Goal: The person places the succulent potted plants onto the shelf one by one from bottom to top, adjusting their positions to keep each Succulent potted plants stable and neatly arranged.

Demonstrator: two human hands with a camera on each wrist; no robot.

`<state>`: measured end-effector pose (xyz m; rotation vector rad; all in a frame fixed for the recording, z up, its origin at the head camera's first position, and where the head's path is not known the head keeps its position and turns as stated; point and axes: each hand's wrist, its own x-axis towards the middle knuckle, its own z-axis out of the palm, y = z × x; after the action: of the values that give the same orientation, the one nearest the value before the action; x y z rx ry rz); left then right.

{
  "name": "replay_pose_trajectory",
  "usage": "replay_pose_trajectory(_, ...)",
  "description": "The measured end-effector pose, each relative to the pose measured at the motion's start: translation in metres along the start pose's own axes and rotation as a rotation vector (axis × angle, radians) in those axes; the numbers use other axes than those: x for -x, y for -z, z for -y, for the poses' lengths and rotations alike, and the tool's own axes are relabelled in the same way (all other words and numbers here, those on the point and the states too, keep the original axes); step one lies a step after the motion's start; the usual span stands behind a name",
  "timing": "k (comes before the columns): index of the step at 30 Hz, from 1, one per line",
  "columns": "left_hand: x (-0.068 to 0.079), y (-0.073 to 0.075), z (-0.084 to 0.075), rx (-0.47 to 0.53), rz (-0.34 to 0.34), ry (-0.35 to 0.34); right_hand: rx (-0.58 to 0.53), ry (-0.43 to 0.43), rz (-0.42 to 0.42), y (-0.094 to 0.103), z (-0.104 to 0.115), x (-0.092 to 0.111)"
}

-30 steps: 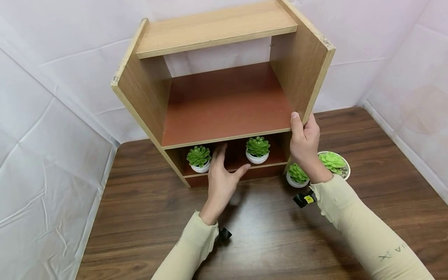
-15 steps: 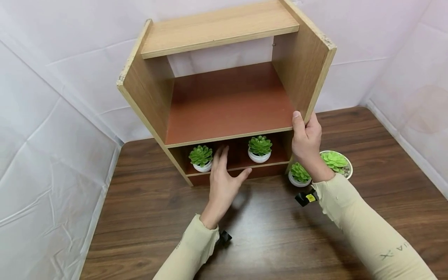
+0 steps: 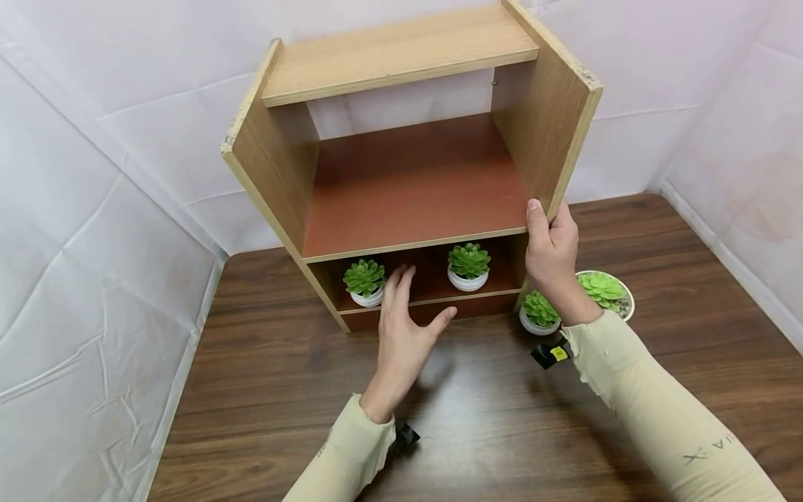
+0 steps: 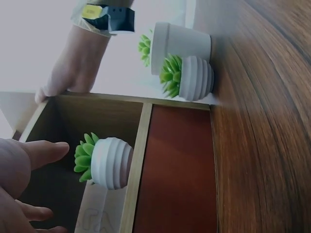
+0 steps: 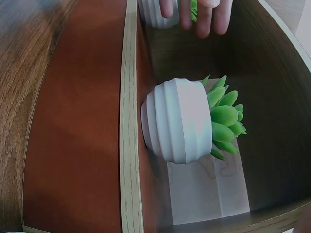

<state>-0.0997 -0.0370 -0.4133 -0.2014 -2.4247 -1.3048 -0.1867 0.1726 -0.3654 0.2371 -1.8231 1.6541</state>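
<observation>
A wooden shelf unit (image 3: 417,188) with red-brown boards stands on the table. On its lower shelf are two green succulents in white ribbed pots, a left succulent (image 3: 364,280) and a right succulent (image 3: 468,266). My left hand (image 3: 401,341) reaches in front of that shelf, fingers extended beside the left pot and thumb spread toward the right one; it holds nothing. With thumb inside and fingers outside, my right hand (image 3: 553,254) grips the front edge of the unit's right side panel. The right wrist view shows the right pot (image 5: 177,121) upright on the shelf, near its front edge.
Outside the unit, by its right side, stand a small potted succulent (image 3: 539,314) and a larger white pot (image 4: 182,46) with a lighter green plant. The brown wood-grain table (image 3: 263,411) is bordered by pale sheeted walls (image 3: 94,209).
The head view has shifted slightly, so the unit and pots appear a little farther right. My left fingertips sit slightly lower; my right hand keeps its grip on the side panel.
</observation>
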Motion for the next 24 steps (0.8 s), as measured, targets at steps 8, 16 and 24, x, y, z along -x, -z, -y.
replay_pose_trajectory(8,0.003,0.005,-0.004,0.025,-0.026,-0.006,0.004,-0.008,-0.003,0.0,0.0,-0.001)
replay_pose_trajectory(16,0.007,0.013,-0.007,0.052,-0.013,0.011,0.014,-0.016,-0.008,0.0,0.0,-0.001)
replay_pose_trajectory(24,0.009,0.023,-0.01,0.077,-0.048,-0.001,0.012,-0.042,-0.002,-0.003,0.017,0.001)
